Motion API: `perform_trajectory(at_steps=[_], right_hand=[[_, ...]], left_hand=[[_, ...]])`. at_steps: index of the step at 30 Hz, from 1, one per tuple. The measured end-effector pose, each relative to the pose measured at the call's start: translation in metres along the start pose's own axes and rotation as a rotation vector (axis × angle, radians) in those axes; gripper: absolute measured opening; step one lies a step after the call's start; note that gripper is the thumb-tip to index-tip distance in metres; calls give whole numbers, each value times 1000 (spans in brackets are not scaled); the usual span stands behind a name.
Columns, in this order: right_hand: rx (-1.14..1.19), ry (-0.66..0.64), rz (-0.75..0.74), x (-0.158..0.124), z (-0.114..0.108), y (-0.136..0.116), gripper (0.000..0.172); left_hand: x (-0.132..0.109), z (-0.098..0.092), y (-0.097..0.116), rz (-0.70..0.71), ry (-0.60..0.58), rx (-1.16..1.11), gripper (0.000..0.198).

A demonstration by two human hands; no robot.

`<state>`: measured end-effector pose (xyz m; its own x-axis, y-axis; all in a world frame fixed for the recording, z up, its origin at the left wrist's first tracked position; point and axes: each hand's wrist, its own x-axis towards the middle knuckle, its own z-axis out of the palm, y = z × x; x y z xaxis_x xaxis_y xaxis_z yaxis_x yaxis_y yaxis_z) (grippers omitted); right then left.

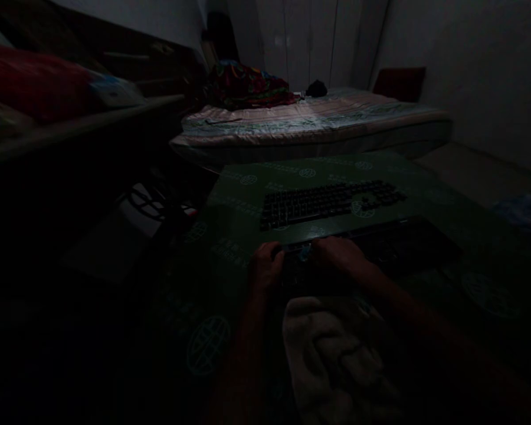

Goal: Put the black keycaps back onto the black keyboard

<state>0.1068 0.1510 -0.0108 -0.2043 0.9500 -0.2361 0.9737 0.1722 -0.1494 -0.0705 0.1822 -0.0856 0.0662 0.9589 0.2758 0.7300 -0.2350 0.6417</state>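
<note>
The room is very dark. My left hand (265, 268) and my right hand (340, 257) rest close together on the near end of a dark flat object (402, 245), perhaps a keyboard frame, lying on a green printed sheet (230, 248). Both hands have curled fingers and pinch at something small between them; I cannot make out what it is. Beyond the hands lies a set of black keyboard keys (327, 203). A pale towel (331, 354) is bunched just below my wrists.
A mattress (314, 121) with a striped cover lies behind the sheet, with colourful cloth (248, 85) and a dark red cushion (398, 82) on it. A shelf with a red bundle (30, 79) stands at left. White items (144, 206) lie on the floor left.
</note>
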Motion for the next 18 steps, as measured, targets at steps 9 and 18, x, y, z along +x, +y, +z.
perform_trajectory(at_steps=[9, 18], right_hand=[[-29, 64, 0, 3, -2, -15, 35], [-20, -35, -31, 5, -5, -23, 28]], left_hand=[[-1, -1, 0, -2, 2, -13, 19], [-2, 1, -5, 19, 21, -15, 19]])
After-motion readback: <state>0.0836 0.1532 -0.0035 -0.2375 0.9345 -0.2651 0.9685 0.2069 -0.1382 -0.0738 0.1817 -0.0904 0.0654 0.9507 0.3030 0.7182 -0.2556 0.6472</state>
